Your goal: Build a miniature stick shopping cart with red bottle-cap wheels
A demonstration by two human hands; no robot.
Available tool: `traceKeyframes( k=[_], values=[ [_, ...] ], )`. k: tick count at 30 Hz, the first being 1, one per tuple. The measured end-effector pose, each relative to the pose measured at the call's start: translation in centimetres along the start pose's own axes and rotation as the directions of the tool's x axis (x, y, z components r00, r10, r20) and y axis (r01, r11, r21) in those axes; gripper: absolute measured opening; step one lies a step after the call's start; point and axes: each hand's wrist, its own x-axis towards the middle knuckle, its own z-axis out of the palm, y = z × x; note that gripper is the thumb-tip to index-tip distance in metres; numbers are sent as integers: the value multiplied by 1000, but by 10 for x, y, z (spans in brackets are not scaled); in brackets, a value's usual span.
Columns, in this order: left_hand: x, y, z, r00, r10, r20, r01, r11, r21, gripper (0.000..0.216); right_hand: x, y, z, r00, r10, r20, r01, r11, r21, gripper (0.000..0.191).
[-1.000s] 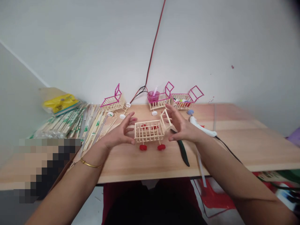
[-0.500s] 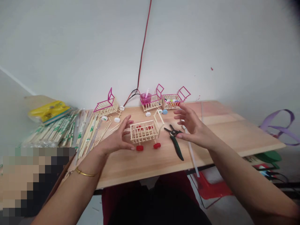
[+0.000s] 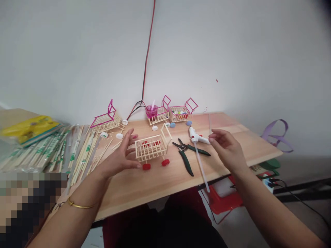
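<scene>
A small shopping cart built of plain wooden sticks [image 3: 151, 148], with red bottle-cap wheels, stands on the wooden table. My left hand [image 3: 120, 156] is at its left end, fingers spread and thumb low near the front wheel; whether it touches the cart I cannot tell. Bent but apart, the fingers of my right hand [image 3: 229, 150] are at the handle end of a white glue gun [image 3: 198, 136], not wrapped round it. From the gun a long glue stick [image 3: 202, 168] runs past the table's front edge. Green-handled pliers [image 3: 184, 151] lie opened between cart and gun.
Along the wall stand three carts with purple rims: a left one [image 3: 106, 120], a middle one [image 3: 159, 115] and a right one [image 3: 181, 113]. Bundled wooden chopsticks [image 3: 51, 148] and loose sticks [image 3: 85, 155] cover the left side. A red stool [image 3: 224, 199] is below.
My right hand has moved right and down from above the pliers to the glue gun's handle, uncovering the gun. My left hand stays beside the cart. The whole view has shifted.
</scene>
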Motion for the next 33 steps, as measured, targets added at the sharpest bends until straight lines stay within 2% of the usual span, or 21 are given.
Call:
traceKeyframes(
  k=[2,3,5,7,10,11,13,16,18,21,24,27,30,33],
  values=[
    [0,0,0,999,-31,24,31,1000,-2,130,10,-12,9,989,-30,147,30,1000,-1,36],
    [-1,-1,0,998,-47,44,47,999,-8,129,15,-19,16,964,-60,258,64,998,-7,40],
    [-1,-3,0,995,-65,74,67,997,-24,128,25,-34,33,875,-105,473,133,991,-26,54],
    [0,-4,-1,995,-60,75,63,997,-37,126,33,-47,52,773,-128,621,207,977,-56,68],
    [0,-3,-1,997,-31,67,36,997,-62,121,39,-61,79,629,-138,765,269,962,-47,92],
    [0,-2,-1,997,-23,70,28,997,-71,118,41,-63,86,592,-151,792,279,960,-26,93],
    [-1,1,0,998,-11,67,16,997,-76,111,43,-66,94,546,-177,819,278,960,22,82],
    [-3,5,2,999,26,46,-23,997,-68,100,47,-63,98,542,-188,819,254,966,54,71],
    [-4,7,2,998,62,30,-60,996,-73,95,50,-56,99,568,-191,801,217,973,78,81],
    [-5,7,-1,994,108,-23,-110,987,-116,89,54,-44,100,604,-227,764,74,971,229,91],
    [-2,6,-7,970,150,-193,-172,980,-102,80,57,-33,102,674,-190,714,-45,954,296,77],
    [4,3,-11,907,161,-389,-166,986,20,75,58,-27,103,727,-89,681,-49,982,181,52],
    [10,-4,-11,848,141,-511,-58,983,175,73,56,-24,103,696,-39,717,-12,998,65,39],
    [14,-16,-13,831,135,-540,59,943,328,70,51,-23,106,629,-22,777,32,999,3,35]
  ],
)
